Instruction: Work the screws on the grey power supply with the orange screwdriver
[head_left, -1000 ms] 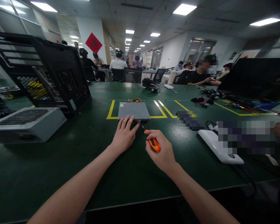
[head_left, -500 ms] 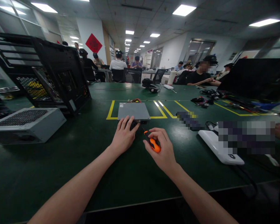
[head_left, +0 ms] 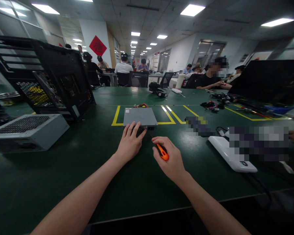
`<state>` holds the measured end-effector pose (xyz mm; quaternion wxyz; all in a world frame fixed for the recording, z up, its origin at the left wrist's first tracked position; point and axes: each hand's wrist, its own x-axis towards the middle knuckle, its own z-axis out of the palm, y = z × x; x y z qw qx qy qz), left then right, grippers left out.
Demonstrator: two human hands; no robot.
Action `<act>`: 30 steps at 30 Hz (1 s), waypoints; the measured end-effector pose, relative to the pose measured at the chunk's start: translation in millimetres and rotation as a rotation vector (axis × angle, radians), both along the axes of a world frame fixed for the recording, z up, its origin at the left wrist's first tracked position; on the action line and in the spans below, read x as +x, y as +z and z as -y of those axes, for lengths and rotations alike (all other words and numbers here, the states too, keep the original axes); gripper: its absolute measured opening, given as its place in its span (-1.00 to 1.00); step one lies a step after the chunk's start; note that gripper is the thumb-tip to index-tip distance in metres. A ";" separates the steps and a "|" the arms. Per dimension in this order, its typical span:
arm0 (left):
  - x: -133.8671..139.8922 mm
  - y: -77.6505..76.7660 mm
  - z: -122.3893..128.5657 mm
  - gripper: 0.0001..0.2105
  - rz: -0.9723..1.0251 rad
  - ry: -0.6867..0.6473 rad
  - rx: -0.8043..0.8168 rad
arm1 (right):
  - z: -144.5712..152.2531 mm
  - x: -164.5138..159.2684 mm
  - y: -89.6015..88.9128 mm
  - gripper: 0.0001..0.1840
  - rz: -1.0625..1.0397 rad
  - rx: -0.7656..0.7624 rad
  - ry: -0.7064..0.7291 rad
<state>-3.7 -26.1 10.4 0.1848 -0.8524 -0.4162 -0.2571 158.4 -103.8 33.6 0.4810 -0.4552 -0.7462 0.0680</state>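
A grey metal box that looks like a small power supply [head_left: 140, 116] lies inside the yellow-taped area, with coloured wires at its far side. On its near edge rests my left hand [head_left: 130, 140], fingers spread over the top edge and the near face, which is partly hidden. My right hand [head_left: 170, 156] is closed around the orange and black handle of a screwdriver [head_left: 163, 153]. The thin shaft points up and left to the near right part of the box; I cannot make out what the tip touches.
A larger grey power supply [head_left: 29, 133] and a black computer case [head_left: 58, 78] stand at the left. On the right lie a white power bank [head_left: 231, 153] and cables [head_left: 213, 105], by a dark panel [head_left: 269, 80]. A black headset-like object [head_left: 158, 89] sits farther back. Other people sit beyond the table.
My right fingers have shifted and the screwdriver handle has turned slightly in them. My left hand and the grey box have stayed in place.
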 end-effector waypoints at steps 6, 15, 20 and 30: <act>-0.3 0.8 0.8 -0.58 0.002 -0.002 -0.002 | 1.4 1.2 -0.4 -0.81 -0.066 -0.038 -0.002; 1.3 -0.8 -0.6 -0.60 0.042 -0.012 -0.001 | 1.8 1.3 2.8 -0.87 -0.096 0.043 -0.019; 2.3 -1.5 2.5 -0.73 0.077 -0.034 -0.005 | 3.9 4.4 0.8 -0.88 -0.218 0.090 -0.050; -2.2 -14.8 -2.4 -0.80 0.047 -0.207 -0.270 | 6.9 7.6 0.8 -0.96 -0.312 0.012 -0.123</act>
